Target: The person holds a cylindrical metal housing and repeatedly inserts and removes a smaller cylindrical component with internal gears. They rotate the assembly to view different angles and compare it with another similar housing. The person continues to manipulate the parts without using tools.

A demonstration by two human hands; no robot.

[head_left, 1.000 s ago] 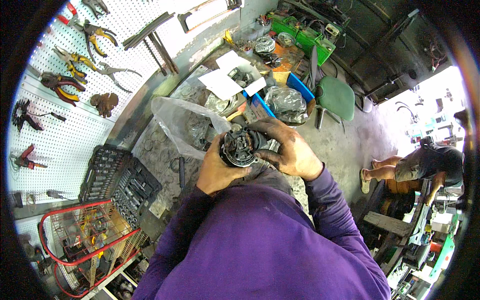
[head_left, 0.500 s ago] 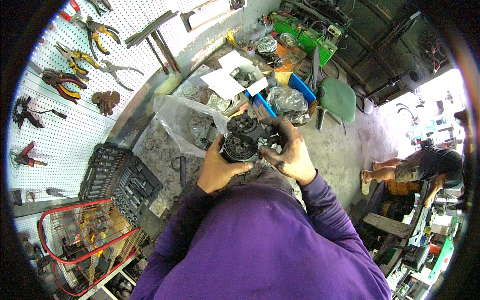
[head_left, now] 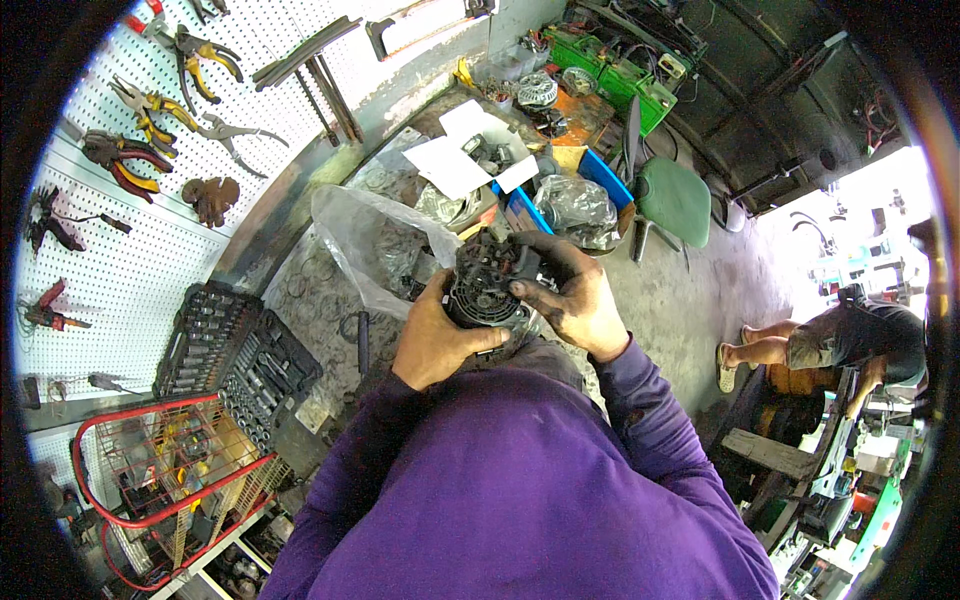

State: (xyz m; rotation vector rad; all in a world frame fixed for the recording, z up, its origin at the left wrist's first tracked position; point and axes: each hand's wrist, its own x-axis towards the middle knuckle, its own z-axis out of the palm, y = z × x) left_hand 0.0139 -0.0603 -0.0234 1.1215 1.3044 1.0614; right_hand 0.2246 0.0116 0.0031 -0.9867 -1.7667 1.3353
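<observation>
A dark, greasy alternator (head_left: pixel 478 302) with a slotted round housing is held up in front of my body. My left hand (head_left: pixel 438 338) is wrapped round its left side, thumb along the lower edge. At its upper right, my right hand (head_left: pixel 578 308) is closed, blackened thumb and index finger pinching a black part (head_left: pixel 518 264) against the alternator's face. That part's exact kind is partly hidden by the fingers. A clear plastic bag (head_left: pixel 372 250) lies on the bench just beyond my left hand.
Ahead are an open white box (head_left: pixel 450 165) and a blue box (head_left: pixel 598 172) with a plastic-wrapped part. A socket set (head_left: pixel 230 360) and red wire basket (head_left: pixel 150 522) lie left, below pliers (head_left: pixel 205 70) on pegboard. A green chair (head_left: pixel 675 200) stands right; another person (head_left: pixel 845 340) is farther right.
The black part in my right hand has come in over the alternator's face, and my right fingers have shifted slightly left. More of the alternator's face now shows upward. My left hand keeps its hold.
</observation>
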